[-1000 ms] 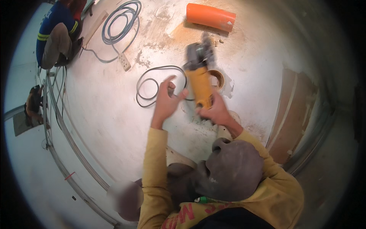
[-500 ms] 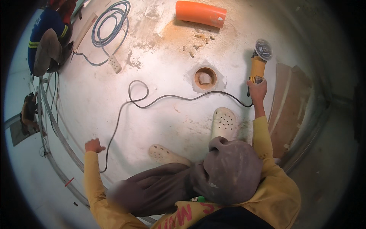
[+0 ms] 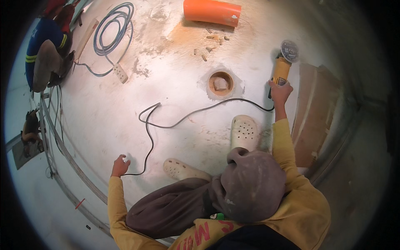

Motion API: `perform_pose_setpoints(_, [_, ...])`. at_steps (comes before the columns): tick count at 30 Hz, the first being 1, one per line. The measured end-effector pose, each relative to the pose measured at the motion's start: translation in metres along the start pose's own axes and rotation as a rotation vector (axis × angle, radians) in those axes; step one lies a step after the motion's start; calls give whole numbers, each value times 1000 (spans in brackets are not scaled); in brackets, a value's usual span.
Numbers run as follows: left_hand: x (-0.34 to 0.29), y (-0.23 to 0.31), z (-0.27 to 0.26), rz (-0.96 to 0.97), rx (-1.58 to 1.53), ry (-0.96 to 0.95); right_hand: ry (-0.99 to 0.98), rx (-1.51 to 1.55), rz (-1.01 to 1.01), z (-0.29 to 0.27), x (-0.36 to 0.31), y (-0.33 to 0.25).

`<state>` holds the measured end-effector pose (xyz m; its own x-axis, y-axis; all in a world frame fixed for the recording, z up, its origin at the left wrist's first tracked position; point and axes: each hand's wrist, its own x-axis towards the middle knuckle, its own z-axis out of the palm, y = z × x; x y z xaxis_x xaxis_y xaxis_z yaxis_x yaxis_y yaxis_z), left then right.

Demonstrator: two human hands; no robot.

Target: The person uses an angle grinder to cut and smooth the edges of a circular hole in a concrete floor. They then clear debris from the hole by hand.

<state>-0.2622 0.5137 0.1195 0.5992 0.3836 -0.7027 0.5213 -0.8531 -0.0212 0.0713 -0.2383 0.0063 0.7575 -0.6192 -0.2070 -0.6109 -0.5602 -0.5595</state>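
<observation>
My right hand [image 3: 281,92] is wrapped round the rear of a yellow and black angle grinder [image 3: 282,71]. Its toothed disc [image 3: 289,51] points away from me, with the tool low over the pale floor. From the grinder's back end, a black power cord [image 3: 200,111] winds left across the floor toward my other side. My left hand [image 3: 120,166] is low over the floor at the left, thumb and fingers apart, with nothing seen in it. The cord passes out of sight at that wrist. Between the grinder and the cord's bend is a round pipe opening [image 3: 221,83] set in the floor.
An orange pipe [image 3: 212,13] lies at the far side, small broken pieces [image 3: 209,49] near it. Coiled blue cable [image 3: 98,41] ends in a white socket strip [image 3: 120,73]. A brown sheet [image 3: 313,112] lies right. Another person [image 3: 48,54] crouches far left, beside metal rails [image 3: 68,158].
My left hand has moved right and its fingers have parted. The cord's loop has collapsed into a sharp bend, its near end shifting right. My right hand still holds the grinder.
</observation>
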Motion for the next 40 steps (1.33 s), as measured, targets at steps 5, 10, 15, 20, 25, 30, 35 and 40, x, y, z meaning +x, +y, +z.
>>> perform_pose_setpoints(5, [26, 88, -15, 231, -168, 202, 52, -42, -81, 2, 1, 6])
perform_pose_setpoints(10, [21, 192, -27, 304, -345, 216, 185, -73, -151, 9, 1, 4])
perform_pose_setpoints(15, [4, 241, -28, 462, -233, 78, 105, -30, -148, 5, 1, 2])
perform_pose_setpoints(20, [8, 247, -29, 603, -104, 10, 99, -103, -85, 5, -6, -4])
perform_pose_setpoints(25, [12, 251, -34, 567, -59, -14, 51, -54, -21, 5, -7, -8])
perform_pose_setpoints(30, [19, 250, -37, 447, 54, -84, 39, -52, -14, 11, 5, 12])
perform_pose_setpoints(35, [17, 238, -22, 467, 89, 25, 111, 202, -78, 34, 20, 26])
perform_pose_setpoints(40, [24, 227, -14, 339, 188, -129, 124, 64, -143, 26, 27, 30])
